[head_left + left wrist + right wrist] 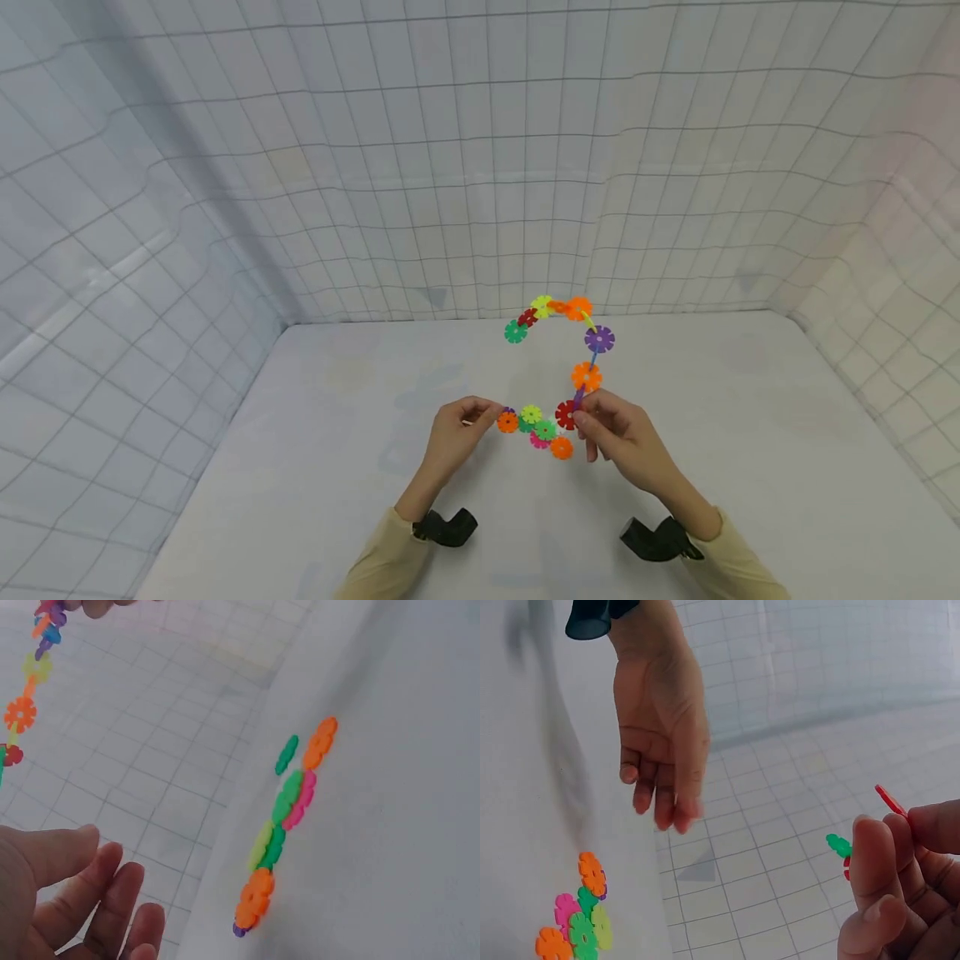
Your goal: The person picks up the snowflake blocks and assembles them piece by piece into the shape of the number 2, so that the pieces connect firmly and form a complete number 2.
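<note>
Unlike head, wrist views show me left hand (454, 433) loose-fingered, apart from disc cluster (287, 799); right hand (624, 435) pinches chain (582, 377)

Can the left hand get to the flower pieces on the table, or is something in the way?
Nothing visible is in the way. The left hand is empty, and only air shows between it and the flower pieces on the table. The right hand holds the chain off to the side.

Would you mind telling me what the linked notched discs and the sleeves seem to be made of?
Linked notched discs: probably smooth, low-sheen plastic, judging by their even, bright colours and crisp slots. Sleeves: apparently matte cloth, from the soft, shineless surface; fibre unclear.
</note>
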The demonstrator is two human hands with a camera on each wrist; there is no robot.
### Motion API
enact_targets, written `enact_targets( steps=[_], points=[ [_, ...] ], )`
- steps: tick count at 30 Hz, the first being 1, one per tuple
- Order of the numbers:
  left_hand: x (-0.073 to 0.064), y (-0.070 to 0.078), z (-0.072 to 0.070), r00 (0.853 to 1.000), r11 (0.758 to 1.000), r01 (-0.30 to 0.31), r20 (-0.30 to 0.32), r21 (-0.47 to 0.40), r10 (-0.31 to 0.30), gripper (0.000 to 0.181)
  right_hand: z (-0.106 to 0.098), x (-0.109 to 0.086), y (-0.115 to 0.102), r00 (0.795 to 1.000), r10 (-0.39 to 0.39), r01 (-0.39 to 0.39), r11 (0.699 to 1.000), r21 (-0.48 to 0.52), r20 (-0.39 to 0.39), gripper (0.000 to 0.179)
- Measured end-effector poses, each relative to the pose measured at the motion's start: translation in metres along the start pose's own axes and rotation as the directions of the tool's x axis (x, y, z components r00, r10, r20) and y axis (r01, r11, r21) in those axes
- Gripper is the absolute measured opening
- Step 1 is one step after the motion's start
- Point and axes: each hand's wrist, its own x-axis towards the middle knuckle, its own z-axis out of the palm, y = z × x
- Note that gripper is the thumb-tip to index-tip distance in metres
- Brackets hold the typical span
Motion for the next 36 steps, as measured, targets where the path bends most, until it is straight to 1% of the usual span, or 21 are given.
enact_targets(
  steps=[2, 4, 6, 8, 11, 13, 14, 16, 21, 22, 24, 29, 32, 34, 36],
  points=[
    [0.003, -0.008, 0.002, 1.000, 0.996, 0.004, 0.000, 0.091, -0.004, 0.017, 0.000, 0.001, 0.000, 1.000, 0.013, -0.013, 1.000, 0.010, -0.003, 0.012],
    [0.004, -0.016, 0.006, 1.000, 0.984, -0.009, 0.001, 0.180, 0.009, 0.013, 0.000, 0.001, 0.000, 0.999, 0.034, -0.034, 0.999, 0.022, -0.005, 0.010],
    [0.005, -0.022, 0.011, 0.999, 0.966, -0.036, 0.005, 0.256, 0.036, 0.011, 0.000, 0.001, -0.001, 0.998, 0.058, -0.058, 0.998, 0.031, -0.006, 0.008],
    [0.004, -0.026, 0.015, 0.998, 0.940, -0.070, 0.018, 0.334, 0.068, 0.014, 0.001, 0.001, -0.001, 0.997, 0.074, -0.073, 0.997, 0.035, -0.005, 0.006],
    [0.001, -0.030, 0.020, 0.994, 0.901, -0.106, 0.063, 0.420, 0.088, 0.024, 0.001, 0.000, -0.002, 0.996, 0.086, -0.085, 0.996, 0.037, -0.005, 0.006],
    [0.000, -0.033, 0.021, 0.992, 0.886, -0.116, 0.087, 0.448, 0.086, 0.029, 0.001, -0.001, 0.000, 0.996, 0.088, -0.088, 0.996, 0.034, -0.006, 0.007],
    [0.000, -0.034, 0.022, 0.992, 0.883, -0.121, 0.097, 0.454, 0.086, 0.031, 0.001, -0.001, 0.001, 0.996, 0.090, -0.090, 0.995, 0.033, -0.006, 0.007],
    [-0.001, -0.035, 0.022, 0.991, 0.882, -0.124, 0.102, 0.455, 0.087, 0.031, 0.000, -0.001, 0.002, 0.996, 0.091, -0.091, 0.995, 0.033, -0.004, 0.008],
    [-0.001, -0.036, 0.021, 0.989, 0.889, -0.141, 0.092, 0.435, 0.112, 0.023, 0.000, -0.002, 0.003, 0.996, 0.087, -0.087, 0.996, 0.028, -0.001, 0.009],
    [-0.001, -0.037, 0.021, 0.990, 0.893, -0.137, 0.090, 0.430, 0.109, 0.023, 0.000, -0.002, 0.003, 0.996, 0.088, -0.088, 0.996, 0.028, -0.002, 0.009],
    [-0.001, -0.038, 0.021, 0.992, 0.906, -0.120, 0.084, 0.405, 0.094, 0.021, 0.000, -0.002, 0.002, 0.996, 0.092, -0.092, 0.995, 0.028, -0.001, 0.008],
    [-0.001, -0.036, 0.020, 0.996, 0.954, -0.074, 0.072, 0.291, 0.055, 0.018, 0.001, -0.002, 0.002, 0.996, 0.090, -0.090, 0.995, 0.034, 0.002, 0.006],
    [-0.002, -0.030, 0.018, 0.995, 0.970, -0.079, 0.075, 0.228, 0.064, 0.017, 0.001, -0.002, 0.002, 0.997, 0.082, -0.082, 0.996, 0.036, 0.004, 0.007],
    [-0.002, -0.021, 0.017, 0.994, 0.978, -0.091, 0.079, 0.185, 0.078, 0.016, 0.002, -0.002, 0.002, 0.997, 0.078, -0.078, 0.996, 0.038, 0.005, 0.007],
    [-0.004, -0.010, 0.015, 0.993, 0.990, -0.090, 0.089, 0.106, 0.081, 0.018, 0.002, -0.001, 0.002, 0.997, 0.083, -0.083, 0.996, 0.037, 0.004, 0.007]
  ],
)
